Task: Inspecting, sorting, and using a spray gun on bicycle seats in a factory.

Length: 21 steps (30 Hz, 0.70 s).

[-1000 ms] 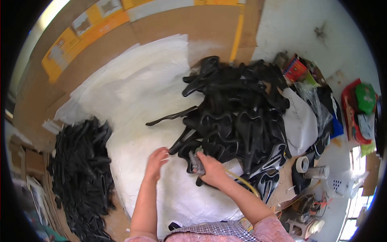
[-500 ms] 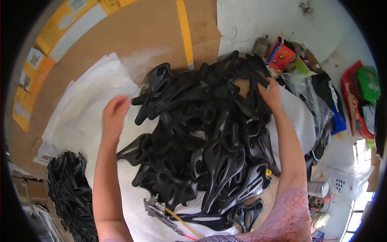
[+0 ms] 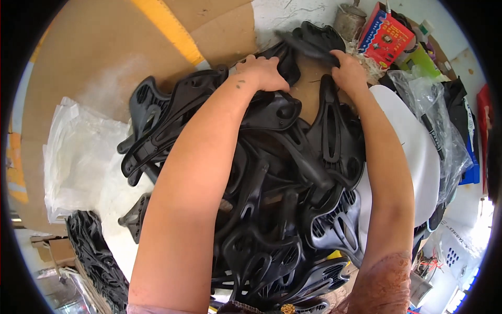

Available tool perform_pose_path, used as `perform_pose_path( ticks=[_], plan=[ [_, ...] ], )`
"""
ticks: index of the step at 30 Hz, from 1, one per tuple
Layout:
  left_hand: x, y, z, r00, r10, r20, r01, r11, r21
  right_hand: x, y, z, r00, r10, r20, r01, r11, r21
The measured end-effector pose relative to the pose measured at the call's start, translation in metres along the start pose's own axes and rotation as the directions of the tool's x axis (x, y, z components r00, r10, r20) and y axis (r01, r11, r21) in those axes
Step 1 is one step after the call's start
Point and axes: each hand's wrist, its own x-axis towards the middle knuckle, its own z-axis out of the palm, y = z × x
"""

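A heap of black moulded plastic parts (image 3: 334,136), curved and with long slots, lies in front of me. At its far edge my right hand (image 3: 349,73) has its fingers closed on the end of one black plastic part (image 3: 306,46), which is blurred by motion. My left hand (image 3: 261,73) reaches over the heap, palm down on the far parts, its fingers apart and the fingertips partly hidden. Under my left forearm several long black parts (image 3: 172,125) stick out to the left.
White sheeting (image 3: 83,157) and a second black pile (image 3: 97,256) lie left. Brown cardboard (image 3: 104,57) stands behind. At right are a white rounded panel (image 3: 400,146), clear plastic wrap (image 3: 423,99), a red box (image 3: 384,36) and a metal can (image 3: 349,22).
My left hand has moved right and forward from beside the heap onto its far parts. The view has shifted closer to the heap. My right hand stays at the far right, now holding a part.
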Motion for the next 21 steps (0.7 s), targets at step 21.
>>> perform_pose_path(
  ticks=[21],
  plan=[
    [-0.426, -0.107, 0.03, 0.874, 0.015, -0.485, -0.297, 0.807, -0.51, -0.117, -0.295, -0.122, 0.55, -0.708, 0.444, 0.246, 0.645, 0.724]
  ],
)
